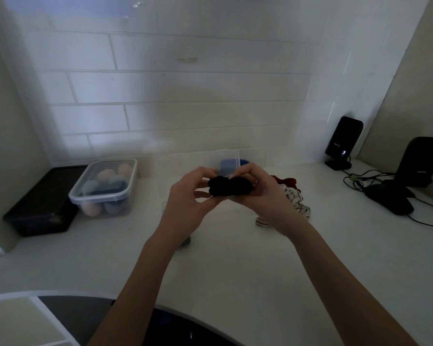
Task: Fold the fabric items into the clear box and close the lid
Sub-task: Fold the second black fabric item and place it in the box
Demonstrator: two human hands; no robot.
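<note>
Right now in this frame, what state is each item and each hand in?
Small black fabric bundle: bunched up, held in the air by both hands.
Left hand: closed on the bundle's left end.
Right hand: closed on its right end.
Open clear plastic box: lid off, something blue inside.
Lidded clear box of coloured balls: shut.
Red and striped fabric pile: loose, unfolded on the counter.

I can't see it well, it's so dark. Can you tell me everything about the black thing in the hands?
The black fabric bundle is a small, soft-looking piece of cloth, bunched into a lumpy oblong roll lying sideways. It is held up above the white counter, not resting on it. The left hand pinches its left end and the right hand cups its right end and underside. What kind of garment it is cannot be told.
</note>
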